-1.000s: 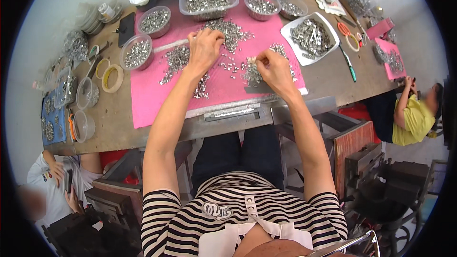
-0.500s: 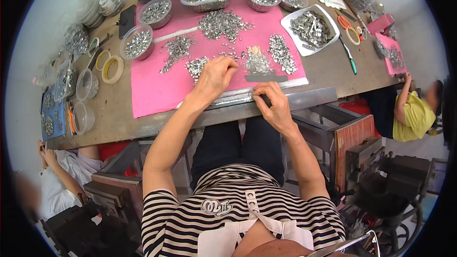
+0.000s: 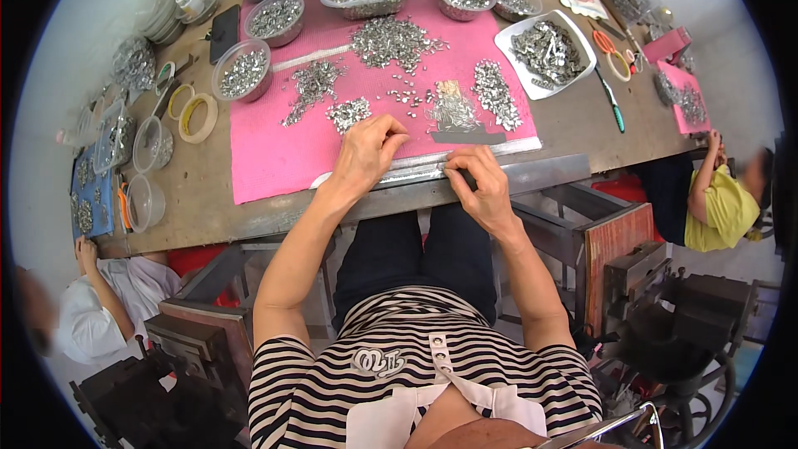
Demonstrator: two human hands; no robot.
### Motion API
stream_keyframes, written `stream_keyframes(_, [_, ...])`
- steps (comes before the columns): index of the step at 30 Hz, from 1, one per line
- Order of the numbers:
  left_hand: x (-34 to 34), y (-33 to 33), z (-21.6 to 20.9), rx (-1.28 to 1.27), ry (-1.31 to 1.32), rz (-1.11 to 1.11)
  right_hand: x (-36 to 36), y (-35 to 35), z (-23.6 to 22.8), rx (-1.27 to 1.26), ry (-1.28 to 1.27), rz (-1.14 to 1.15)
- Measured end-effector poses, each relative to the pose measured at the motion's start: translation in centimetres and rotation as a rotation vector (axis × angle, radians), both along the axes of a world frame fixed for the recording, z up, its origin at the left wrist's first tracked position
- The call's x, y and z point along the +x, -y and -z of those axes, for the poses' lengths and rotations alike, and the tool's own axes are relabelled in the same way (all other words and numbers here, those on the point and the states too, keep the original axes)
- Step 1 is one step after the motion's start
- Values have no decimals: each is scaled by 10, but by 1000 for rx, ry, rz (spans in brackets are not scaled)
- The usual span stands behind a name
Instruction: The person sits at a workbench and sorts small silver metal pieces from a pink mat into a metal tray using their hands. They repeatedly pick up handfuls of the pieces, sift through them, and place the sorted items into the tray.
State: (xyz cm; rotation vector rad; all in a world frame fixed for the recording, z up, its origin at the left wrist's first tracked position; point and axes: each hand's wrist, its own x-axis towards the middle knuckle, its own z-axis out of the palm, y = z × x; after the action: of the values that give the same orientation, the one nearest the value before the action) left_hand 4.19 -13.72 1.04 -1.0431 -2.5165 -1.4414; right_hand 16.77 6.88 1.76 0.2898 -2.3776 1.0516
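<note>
We see the left hand [image 3: 368, 155] at the near edge of the pink mat [image 3: 264, 151], thumb and fingertips bunched; the right hand [image 3: 484, 187] pinches inward by the metal strip [image 3: 413, 175] along that edge. Whether either grips anything, we cannot tell! Small metal pieces [image 3: 399, 43] lie heaped on the mat, a white tray [image 3: 536, 93] at its right.

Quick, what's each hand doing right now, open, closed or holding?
Left hand: fingers closed in a pinch; any small piece held cannot be told.
Right hand: fingers bent at the metal strip; grip cannot be told.
</note>
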Motion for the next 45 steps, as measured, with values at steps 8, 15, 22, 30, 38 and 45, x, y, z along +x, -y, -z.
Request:
stream_keyframes(8, [5, 6, 3, -88, -209, 54, -3, -7, -5, 76, 22, -69])
stream_keyframes(15, [4, 7, 7, -63, -195, 36, -11, -17, -22, 218, 90, -139])
stream_keyframes(22, [6, 9, 2, -99, -247, -67, -70, 2, 3, 356, 81, 67])
stream_keyframes(30, [7, 12, 4, -216, -293, -131, -49, -5, -6, 176, 173, -1])
stream_keyframes(38, [12, 7, 1, -195, -247, -44, -11, -6, -10, 24, 138, -91])
stream_keyframes(45, [44, -4, -10, -7, -38, 81, -4, 0, -1, 49, 132, -82])
